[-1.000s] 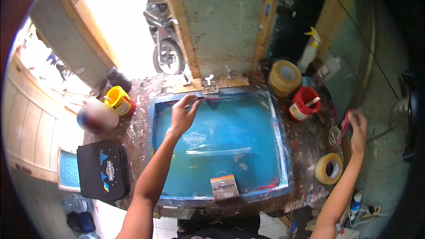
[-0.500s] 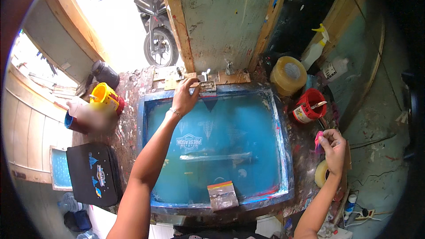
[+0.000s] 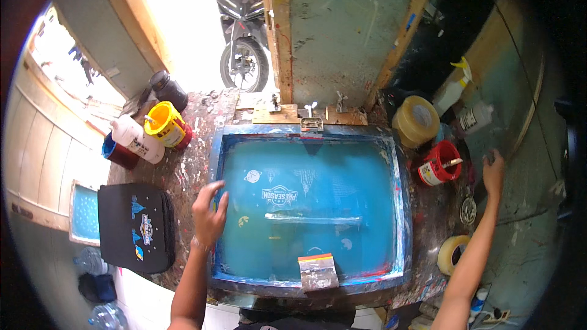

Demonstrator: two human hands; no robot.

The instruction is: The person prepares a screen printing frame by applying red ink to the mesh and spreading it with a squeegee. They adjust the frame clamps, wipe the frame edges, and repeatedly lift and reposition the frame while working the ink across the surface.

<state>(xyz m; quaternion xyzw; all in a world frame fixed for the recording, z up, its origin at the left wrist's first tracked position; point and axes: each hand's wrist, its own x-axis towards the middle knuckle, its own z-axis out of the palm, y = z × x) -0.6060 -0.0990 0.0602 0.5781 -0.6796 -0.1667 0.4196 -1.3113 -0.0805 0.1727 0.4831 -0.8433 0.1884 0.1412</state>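
Note:
A blue screen-printing frame (image 3: pixel 400 220) with teal mesh and white designs lies on a paint-stained workbench (image 3: pixel 189 195). A squeegee-like piece (image 3: pixel 317 276) with an orange edge rests on its lower rim, and a metal clamp (image 3: pixel 311 123) holds its top edge. My left hand (image 3: pixel 210 214) is at the left edge of the frame, fingers apart and holding nothing. My right hand (image 3: pixel 492 171) reaches to the far right beside a red tub (image 3: pixel 431 168) with a stick in it; its fingertips are too small and dim to make out.
At left are a black fabric item (image 3: pixel 122 226) with printed designs, a yellow tub (image 3: pixel 165 122), a white bottle (image 3: pixel 137 143) and a dark jar (image 3: pixel 168 91). Tape rolls (image 3: pixel 413 119) and a spray bottle (image 3: pixel 452 95) stand at right. A motorcycle (image 3: pixel 238 36) is beyond the doorway.
My left hand has left the top clamp and moved down to the frame's left edge. My right hand went down, then up and rightward; the pink item it held is no longer clearly visible.

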